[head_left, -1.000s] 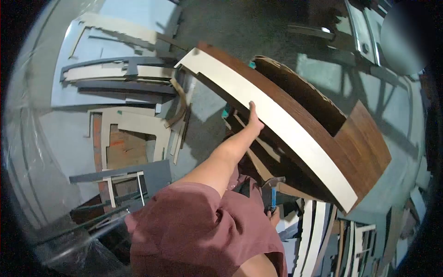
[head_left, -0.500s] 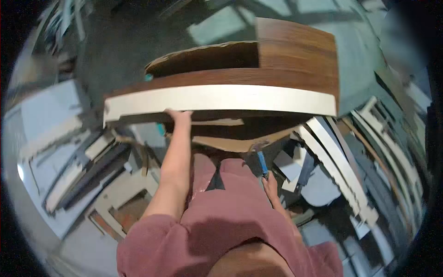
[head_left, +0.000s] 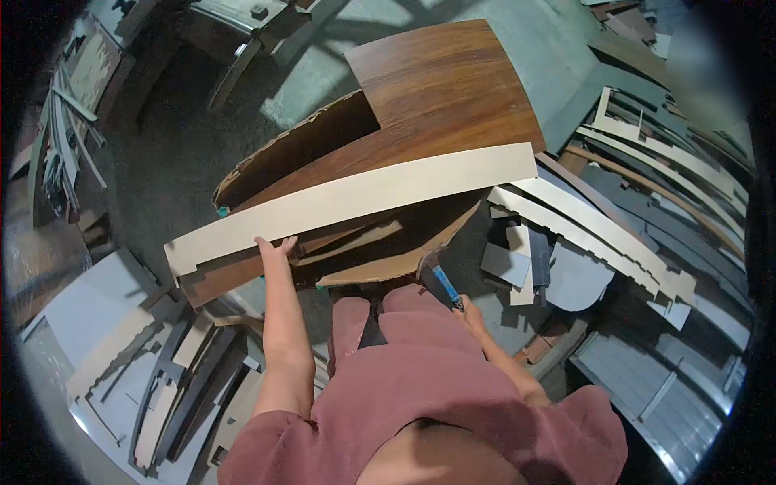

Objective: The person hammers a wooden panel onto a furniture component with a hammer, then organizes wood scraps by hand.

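My left hand [head_left: 276, 247] grips the lower edge of a long cream strip of board [head_left: 356, 194], left of its middle. The strip slants, its left end nearer me, and lies against a dark brown wood-grain panel [head_left: 453, 85]. Beneath the strip is an open cardboard box [head_left: 380, 267] with more brown board inside. Low beside my right thigh, my right hand [head_left: 469, 314] is closed around the blue handle of a hammer [head_left: 445, 286]. The hammer's head is hard to make out against the dark box edge.
Long notched cream strips [head_left: 582, 234] lie to the right, with grey offcuts [head_left: 506, 265] near them. More board scraps [head_left: 174, 388] are piled at the left. Thin strips [head_left: 69, 137] lean at the far left. A metal-edged table [head_left: 242, 20] stands at the back.
The cream strip and brown panel have shifted left in view and now slant, left end lower. My left hand moved along with the strip. The hammer stays low in my right hand.
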`<state>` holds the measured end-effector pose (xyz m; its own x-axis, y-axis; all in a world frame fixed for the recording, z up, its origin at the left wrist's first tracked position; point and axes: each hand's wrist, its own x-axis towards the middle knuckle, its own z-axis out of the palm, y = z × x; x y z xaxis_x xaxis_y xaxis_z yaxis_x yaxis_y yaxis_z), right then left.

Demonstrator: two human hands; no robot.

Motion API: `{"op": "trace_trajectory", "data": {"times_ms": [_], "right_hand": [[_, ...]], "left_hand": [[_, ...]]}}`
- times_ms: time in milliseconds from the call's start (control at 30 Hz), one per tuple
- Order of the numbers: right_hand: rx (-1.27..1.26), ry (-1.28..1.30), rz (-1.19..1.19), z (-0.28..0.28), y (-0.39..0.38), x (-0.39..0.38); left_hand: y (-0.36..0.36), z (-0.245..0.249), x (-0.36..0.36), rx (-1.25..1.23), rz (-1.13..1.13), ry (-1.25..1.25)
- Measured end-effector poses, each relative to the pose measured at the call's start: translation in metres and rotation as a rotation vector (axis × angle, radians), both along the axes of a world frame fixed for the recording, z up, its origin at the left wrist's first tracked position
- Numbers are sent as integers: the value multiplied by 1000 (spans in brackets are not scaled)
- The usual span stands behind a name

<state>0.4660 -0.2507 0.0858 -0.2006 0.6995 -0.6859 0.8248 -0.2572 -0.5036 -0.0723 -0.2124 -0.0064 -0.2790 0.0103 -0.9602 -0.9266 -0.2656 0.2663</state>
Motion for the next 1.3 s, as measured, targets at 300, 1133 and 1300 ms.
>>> {"op": "trace_trajectory", "data": {"times_ms": [300, 1133, 1300], "right_hand": [[38, 5, -149, -10, -38, 9], [-97, -139, -864, -6, -274, -77], [-52, -142, -944, -2, -267, -92]], "left_hand": [[104, 92, 161, -393, -2054, 1647], [189, -10, 180, -93, -2246, 2308], [205, -3, 194, -192, -2455, 2020]]}}
